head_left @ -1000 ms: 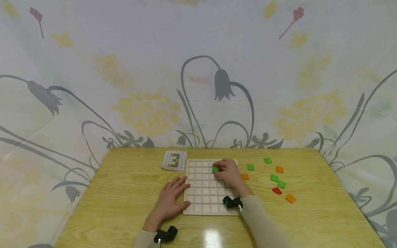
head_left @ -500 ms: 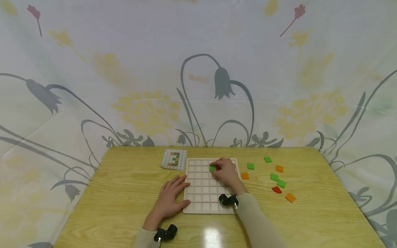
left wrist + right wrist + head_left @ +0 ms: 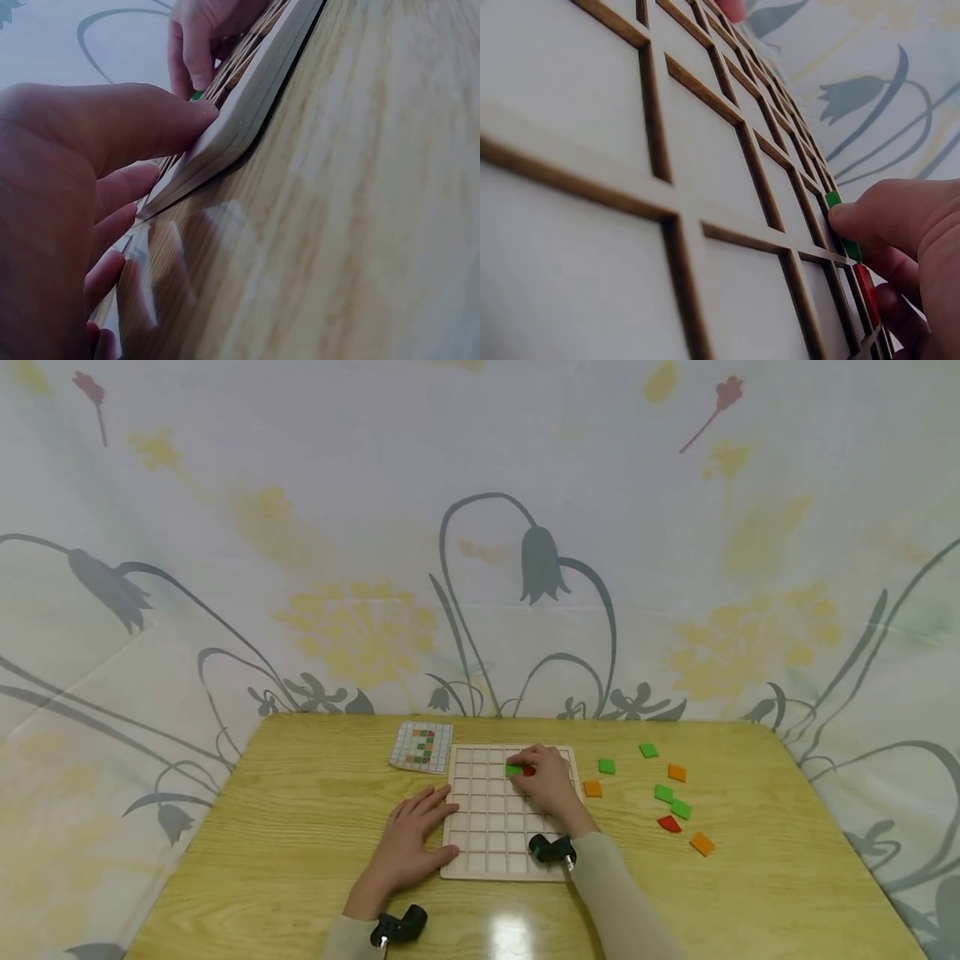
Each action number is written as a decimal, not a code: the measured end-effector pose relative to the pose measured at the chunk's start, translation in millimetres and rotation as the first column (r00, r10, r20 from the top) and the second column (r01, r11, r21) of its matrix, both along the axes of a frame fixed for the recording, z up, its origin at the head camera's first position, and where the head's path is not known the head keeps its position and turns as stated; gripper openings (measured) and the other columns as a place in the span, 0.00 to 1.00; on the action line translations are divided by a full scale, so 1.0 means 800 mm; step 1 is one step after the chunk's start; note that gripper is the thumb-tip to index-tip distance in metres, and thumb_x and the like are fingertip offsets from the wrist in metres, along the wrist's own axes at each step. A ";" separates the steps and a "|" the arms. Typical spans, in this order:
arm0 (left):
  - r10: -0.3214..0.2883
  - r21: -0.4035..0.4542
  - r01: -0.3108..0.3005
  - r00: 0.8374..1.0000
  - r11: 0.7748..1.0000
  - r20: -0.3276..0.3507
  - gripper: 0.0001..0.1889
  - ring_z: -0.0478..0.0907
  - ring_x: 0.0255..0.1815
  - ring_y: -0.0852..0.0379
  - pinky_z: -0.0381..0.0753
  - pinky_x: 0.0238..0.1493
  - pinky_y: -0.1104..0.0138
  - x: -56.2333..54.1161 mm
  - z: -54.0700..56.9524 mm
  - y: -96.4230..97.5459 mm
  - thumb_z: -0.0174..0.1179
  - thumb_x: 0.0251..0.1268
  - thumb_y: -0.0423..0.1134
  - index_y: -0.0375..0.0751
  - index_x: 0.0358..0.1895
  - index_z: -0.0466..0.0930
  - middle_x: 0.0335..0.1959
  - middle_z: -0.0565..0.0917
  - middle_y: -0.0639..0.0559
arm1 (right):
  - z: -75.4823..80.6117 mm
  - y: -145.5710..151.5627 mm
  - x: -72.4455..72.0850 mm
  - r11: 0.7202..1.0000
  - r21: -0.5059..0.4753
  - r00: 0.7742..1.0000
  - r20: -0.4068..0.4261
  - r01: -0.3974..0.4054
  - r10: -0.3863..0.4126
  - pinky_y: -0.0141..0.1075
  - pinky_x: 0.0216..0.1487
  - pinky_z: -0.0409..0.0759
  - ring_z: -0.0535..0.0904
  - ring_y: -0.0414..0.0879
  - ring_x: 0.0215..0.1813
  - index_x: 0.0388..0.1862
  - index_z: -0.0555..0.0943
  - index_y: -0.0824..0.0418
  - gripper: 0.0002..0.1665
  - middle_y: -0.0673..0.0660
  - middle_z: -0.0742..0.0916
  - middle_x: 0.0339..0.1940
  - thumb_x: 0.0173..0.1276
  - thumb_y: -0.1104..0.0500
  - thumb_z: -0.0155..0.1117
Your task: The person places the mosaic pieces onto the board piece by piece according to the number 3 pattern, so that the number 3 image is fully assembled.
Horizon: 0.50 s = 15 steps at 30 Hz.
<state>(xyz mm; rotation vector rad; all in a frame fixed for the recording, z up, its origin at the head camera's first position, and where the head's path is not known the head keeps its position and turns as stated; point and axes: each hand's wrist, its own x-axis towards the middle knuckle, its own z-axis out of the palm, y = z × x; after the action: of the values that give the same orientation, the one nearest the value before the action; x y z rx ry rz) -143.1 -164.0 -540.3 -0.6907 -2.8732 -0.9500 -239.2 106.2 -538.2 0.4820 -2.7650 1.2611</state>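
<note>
A pale wooden grid board [image 3: 477,841] lies on the table. Between thumb and fingers, my right hand [image 3: 547,783] pinches a green square tile [image 3: 513,771] at a cell in the board's second row from the far side. Right beside that tile, partly hidden by the fingers, a red tile [image 3: 867,294] sits in the neighbouring cell. My left hand [image 3: 408,843] rests along the board's left edge with its fingers spread. In the left wrist view its thumb [image 3: 161,120] touches the board's rim.
Behind the left hand lies a printed grid card [image 3: 402,752] with a coloured pattern. Right of the board are scattered several loose tiles: green ones [image 3: 607,767], orange ones [image 3: 702,843] and a red quarter-round one [image 3: 670,824]. A patterned cloth [image 3: 480,610] hangs behind the table.
My right hand has shifted slightly left with the green tile, uncovering more of the red tile beside it. The left hand has stayed on the board's edge.
</note>
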 end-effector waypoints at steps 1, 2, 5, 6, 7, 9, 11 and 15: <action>0.002 0.001 -0.002 1.000 1.000 -0.003 0.32 0.56 0.77 0.44 0.53 0.69 0.37 0.000 0.001 0.000 0.65 0.58 0.52 0.47 0.67 0.77 0.76 0.64 0.52 | 0.000 0.000 0.000 1.000 0.002 1.000 -0.001 -0.001 0.001 0.59 0.59 0.61 0.74 0.56 0.51 0.47 0.89 0.55 0.12 0.54 0.84 0.48 0.64 0.61 0.70; 0.003 0.000 -0.003 1.000 1.000 -0.003 0.32 0.56 0.77 0.44 0.53 0.69 0.37 0.000 0.001 0.000 0.65 0.58 0.53 0.48 0.67 0.77 0.76 0.64 0.52 | 0.000 0.000 -0.001 1.000 0.007 1.000 -0.003 -0.001 0.001 0.59 0.59 0.62 0.74 0.56 0.51 0.47 0.89 0.55 0.12 0.54 0.84 0.49 0.64 0.61 0.71; 0.008 -0.004 -0.008 1.000 1.000 0.001 0.32 0.55 0.77 0.45 0.53 0.69 0.37 0.000 0.003 0.000 0.65 0.58 0.53 0.48 0.67 0.77 0.76 0.64 0.53 | 0.000 -0.001 -0.003 1.000 0.015 1.000 0.002 -0.002 0.002 0.60 0.59 0.62 0.74 0.56 0.52 0.47 0.89 0.55 0.12 0.54 0.84 0.49 0.64 0.61 0.71; 0.009 -0.002 -0.009 1.000 1.000 0.003 0.32 0.55 0.77 0.45 0.53 0.69 0.37 0.000 0.004 0.000 0.65 0.58 0.53 0.48 0.67 0.77 0.76 0.64 0.53 | -0.001 -0.001 -0.003 1.000 0.019 1.000 0.002 -0.002 0.002 0.60 0.59 0.62 0.74 0.56 0.52 0.47 0.88 0.55 0.12 0.54 0.84 0.49 0.64 0.61 0.71; 0.009 -0.003 -0.009 1.000 1.000 0.005 0.32 0.55 0.77 0.45 0.53 0.69 0.37 0.000 0.004 0.001 0.65 0.58 0.53 0.48 0.67 0.77 0.76 0.64 0.53 | -0.001 0.000 -0.004 1.000 0.020 1.000 0.003 -0.003 0.003 0.60 0.59 0.62 0.74 0.57 0.52 0.46 0.88 0.55 0.12 0.54 0.84 0.49 0.64 0.61 0.72; 0.008 -0.003 -0.008 1.000 1.000 0.010 0.32 0.55 0.77 0.45 0.53 0.69 0.37 0.000 0.004 0.001 0.65 0.58 0.52 0.48 0.67 0.77 0.76 0.64 0.53 | -0.002 0.000 -0.004 1.000 0.019 1.000 0.001 -0.003 0.003 0.60 0.59 0.62 0.74 0.57 0.52 0.46 0.89 0.55 0.12 0.54 0.84 0.49 0.63 0.61 0.72; 0.007 -0.010 -0.007 1.000 1.000 0.013 0.32 0.55 0.77 0.45 0.53 0.70 0.38 0.000 0.003 0.000 0.65 0.58 0.53 0.49 0.67 0.77 0.76 0.64 0.54 | -0.003 0.000 -0.004 1.000 0.020 1.000 -0.005 -0.003 0.004 0.60 0.59 0.63 0.75 0.57 0.52 0.46 0.89 0.55 0.12 0.55 0.84 0.49 0.63 0.62 0.72; 0.005 -0.015 -0.005 1.000 1.000 0.013 0.32 0.54 0.77 0.46 0.53 0.70 0.38 0.000 0.002 0.001 0.65 0.58 0.53 0.49 0.67 0.77 0.77 0.64 0.54 | -0.003 0.001 -0.004 1.000 0.014 1.000 -0.013 -0.008 0.008 0.61 0.59 0.63 0.75 0.57 0.52 0.46 0.88 0.56 0.12 0.55 0.85 0.49 0.62 0.62 0.72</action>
<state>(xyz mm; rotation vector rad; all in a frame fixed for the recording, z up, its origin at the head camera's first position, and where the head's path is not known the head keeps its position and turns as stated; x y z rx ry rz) -143.3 -163.4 -539.0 -0.6801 -2.8944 -0.9373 -242.1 107.2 -540.7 0.5011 -2.7659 1.2362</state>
